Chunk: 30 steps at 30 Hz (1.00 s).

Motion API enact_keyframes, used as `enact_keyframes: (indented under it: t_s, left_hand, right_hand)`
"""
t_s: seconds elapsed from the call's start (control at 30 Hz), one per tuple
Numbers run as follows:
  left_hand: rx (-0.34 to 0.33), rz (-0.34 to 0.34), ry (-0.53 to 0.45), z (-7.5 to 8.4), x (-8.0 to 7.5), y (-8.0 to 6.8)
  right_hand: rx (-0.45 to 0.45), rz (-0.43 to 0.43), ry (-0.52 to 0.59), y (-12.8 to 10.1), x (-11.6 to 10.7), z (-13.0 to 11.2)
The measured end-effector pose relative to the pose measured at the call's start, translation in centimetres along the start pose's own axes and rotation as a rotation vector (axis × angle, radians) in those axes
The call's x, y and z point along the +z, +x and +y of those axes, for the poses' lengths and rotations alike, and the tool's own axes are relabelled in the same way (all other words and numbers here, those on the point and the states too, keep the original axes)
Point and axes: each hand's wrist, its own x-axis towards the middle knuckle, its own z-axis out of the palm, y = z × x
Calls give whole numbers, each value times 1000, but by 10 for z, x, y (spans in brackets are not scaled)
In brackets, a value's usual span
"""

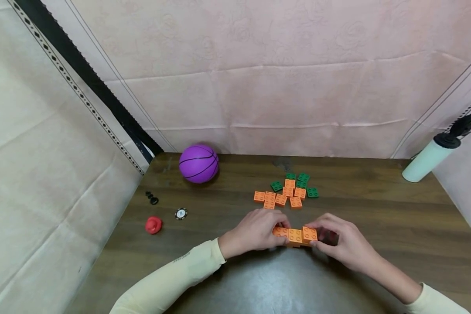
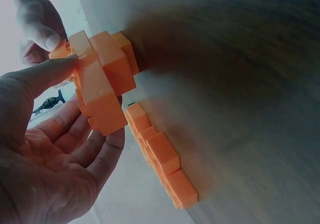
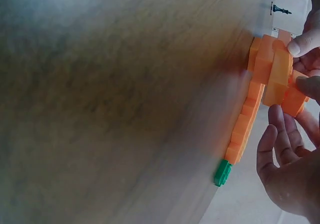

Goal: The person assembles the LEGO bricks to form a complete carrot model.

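Near the front of the table, both hands meet at a stack of joined orange toy building bricks (image 1: 295, 236). My left hand (image 1: 261, 229) grips its left end between thumb and fingers. At the other end, my right hand (image 1: 345, 240) pinches a single orange brick (image 3: 294, 94) that sits on top of the stack's right end. In the left wrist view the stack (image 2: 102, 91) shows stepped layers of bricks, and the left thumb presses its studded side. Just beyond the hands lie several loose orange bricks (image 1: 269, 198), with several green bricks (image 1: 312, 192) behind and beside them.
A purple ball (image 1: 198, 163) sits at the back left. Further left are a red round piece (image 1: 153, 225), a poker chip (image 1: 181, 213) and a small black chess piece (image 3: 281, 9). A mint-green bottle (image 1: 428, 161) stands at the back right, before the cloth backdrop (image 1: 278, 100).
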Motion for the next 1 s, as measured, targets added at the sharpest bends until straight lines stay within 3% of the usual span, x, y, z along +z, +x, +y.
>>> enact_keyframes:
  t_s: [0.3, 0.77, 1.0]
  left_hand:
    - [-7, 7, -11, -1, 0, -1]
    - [6, 14, -17, -2, 1, -1]
    - [2, 18, -30, -2, 1, -3]
  right_hand:
    - [0, 22, 107, -2, 2, 1]
    - [12, 3, 68, -2, 4, 3]
    - [23, 18, -6, -4, 9, 2]
